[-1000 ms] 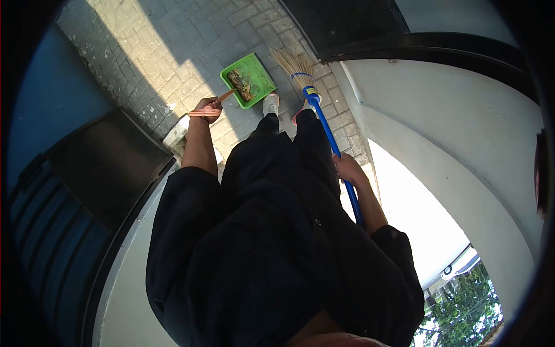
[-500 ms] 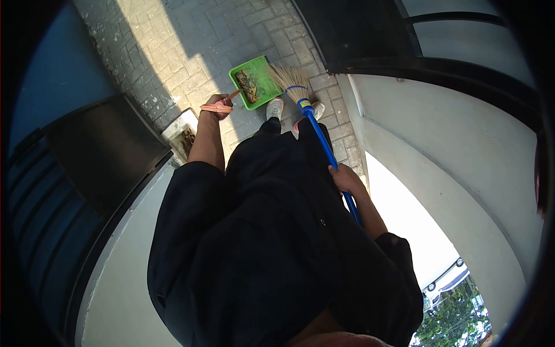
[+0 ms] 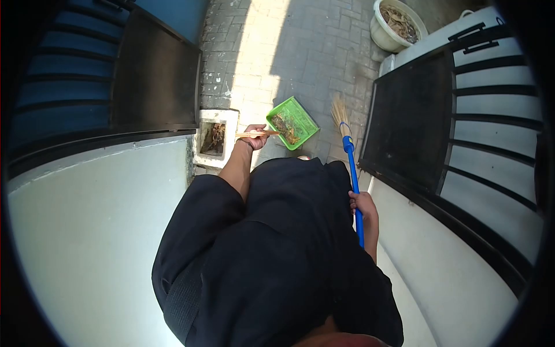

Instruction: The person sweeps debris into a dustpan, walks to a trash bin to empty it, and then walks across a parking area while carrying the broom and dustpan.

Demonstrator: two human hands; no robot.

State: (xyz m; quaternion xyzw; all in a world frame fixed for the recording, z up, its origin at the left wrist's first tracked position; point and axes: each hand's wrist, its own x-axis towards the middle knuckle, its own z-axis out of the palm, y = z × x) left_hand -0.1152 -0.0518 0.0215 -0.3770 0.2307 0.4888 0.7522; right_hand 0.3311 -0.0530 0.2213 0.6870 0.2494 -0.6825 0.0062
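My left hand (image 3: 254,139) is closed around the orange-brown handle of a green dustpan (image 3: 305,118), which is held out in front of me over the paving. Dry leaves and dirt (image 3: 283,124) lie inside the pan, mostly towards the handle side. In my right hand (image 3: 364,203) is the blue pole of a broom (image 3: 353,165), gripped at my right side. The broom's straw bristles point forward, to the right of the dustpan and apart from it. The tip of one shoe shows just below the pan.
A square concrete opening (image 3: 232,124) with dry leaves inside is left of my left hand. A white pot (image 3: 378,29) with dry litter stands at the far right. Dark metal gates (image 3: 156,75) flank the brick paving (image 3: 312,52), with pale walls nearer me.
The broom's bristles have come away from the dustpan's right edge and now sit further right. My view has turned and reaches further ahead, bringing the white pot into sight.
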